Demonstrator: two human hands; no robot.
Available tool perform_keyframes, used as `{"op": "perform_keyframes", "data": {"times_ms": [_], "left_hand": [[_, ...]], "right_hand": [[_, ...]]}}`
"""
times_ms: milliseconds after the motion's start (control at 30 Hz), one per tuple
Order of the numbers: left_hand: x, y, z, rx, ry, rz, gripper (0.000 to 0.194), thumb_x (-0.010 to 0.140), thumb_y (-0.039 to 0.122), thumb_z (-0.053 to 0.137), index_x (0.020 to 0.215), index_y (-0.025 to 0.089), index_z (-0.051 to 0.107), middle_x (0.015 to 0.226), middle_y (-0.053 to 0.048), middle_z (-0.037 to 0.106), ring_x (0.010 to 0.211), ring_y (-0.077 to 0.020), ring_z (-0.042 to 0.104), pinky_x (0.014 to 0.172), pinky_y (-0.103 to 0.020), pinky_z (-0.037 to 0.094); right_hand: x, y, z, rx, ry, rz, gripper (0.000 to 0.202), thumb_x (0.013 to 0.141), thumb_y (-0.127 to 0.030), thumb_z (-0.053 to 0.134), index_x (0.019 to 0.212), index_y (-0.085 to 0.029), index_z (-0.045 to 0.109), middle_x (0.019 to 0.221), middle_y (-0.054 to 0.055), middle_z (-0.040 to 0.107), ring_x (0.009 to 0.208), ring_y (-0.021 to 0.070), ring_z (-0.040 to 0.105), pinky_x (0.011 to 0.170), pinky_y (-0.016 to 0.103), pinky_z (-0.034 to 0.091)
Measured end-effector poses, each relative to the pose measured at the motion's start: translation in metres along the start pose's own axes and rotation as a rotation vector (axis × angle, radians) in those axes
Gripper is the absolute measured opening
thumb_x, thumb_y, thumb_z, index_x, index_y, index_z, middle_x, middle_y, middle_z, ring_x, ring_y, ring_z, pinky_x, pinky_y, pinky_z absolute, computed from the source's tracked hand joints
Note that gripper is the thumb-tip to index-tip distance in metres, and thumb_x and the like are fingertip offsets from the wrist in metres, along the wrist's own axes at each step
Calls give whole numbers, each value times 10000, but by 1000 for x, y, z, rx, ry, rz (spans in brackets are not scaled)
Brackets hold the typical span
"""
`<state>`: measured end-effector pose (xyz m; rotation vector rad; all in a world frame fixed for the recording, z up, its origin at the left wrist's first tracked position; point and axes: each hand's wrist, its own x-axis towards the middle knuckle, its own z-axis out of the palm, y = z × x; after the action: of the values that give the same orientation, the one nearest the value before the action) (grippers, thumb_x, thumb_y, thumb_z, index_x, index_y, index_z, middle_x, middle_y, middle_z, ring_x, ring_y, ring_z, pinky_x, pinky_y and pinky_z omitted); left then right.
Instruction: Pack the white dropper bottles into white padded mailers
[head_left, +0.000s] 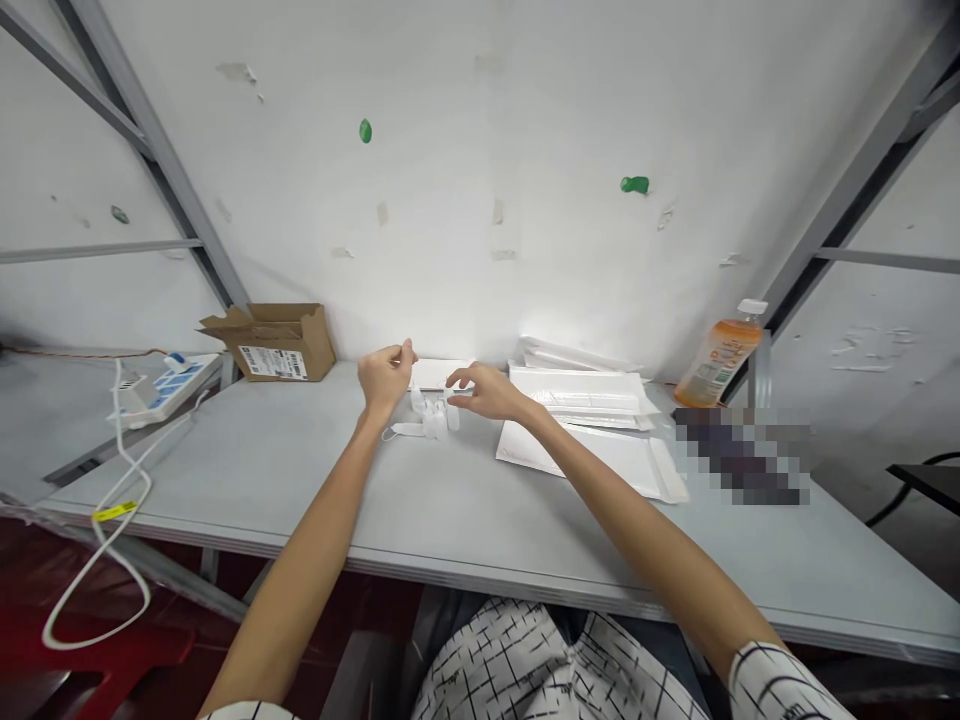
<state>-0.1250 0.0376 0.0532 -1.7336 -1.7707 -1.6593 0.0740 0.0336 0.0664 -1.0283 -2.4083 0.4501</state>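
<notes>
Lying between the curled left hand (pixel 385 380) and half-open right hand (pixel 486 392) are white pieces (pixel 433 420); whether gripped, I cannot tell.

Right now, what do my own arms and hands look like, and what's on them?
Your left hand and right hand are bare, without gloves, and no watch or bracelet shows on either wrist. The forearms are uncovered. Near the elbows, the left sleeve and right sleeve are white with thin, dark crisscross lines.
</notes>
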Motion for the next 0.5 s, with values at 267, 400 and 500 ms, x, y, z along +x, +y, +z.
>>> {"op": "perform_keyframes", "data": {"times_ms": [267,400,500], "left_hand": [[0,4,-1,21,38,82,471,935,441,451,588,208,668,672,-35,744,646,-172,695,661,-271,473],[-1,4,-1,24,38,83,462,935,424,462,579,205,658,673,-34,743,639,-175,693,650,-276,463],[-1,4,0,25,41,87,463,935,427,463,578,206,659,674,-33,745,631,-175,689,646,-279,462]], "right_hand": [[9,-6,12,75,-26,-69,237,770,-126,764,994,-200,741,983,35,622,703,105,558,747,270,416],[9,-5,13,98,-56,-75,141,756,-153,786,890,-190,764,933,29,626,677,96,556,718,260,418],[8,-4,17,166,-49,-104,56,777,-134,756,808,-180,762,880,27,655,681,101,561,698,247,428]]}}
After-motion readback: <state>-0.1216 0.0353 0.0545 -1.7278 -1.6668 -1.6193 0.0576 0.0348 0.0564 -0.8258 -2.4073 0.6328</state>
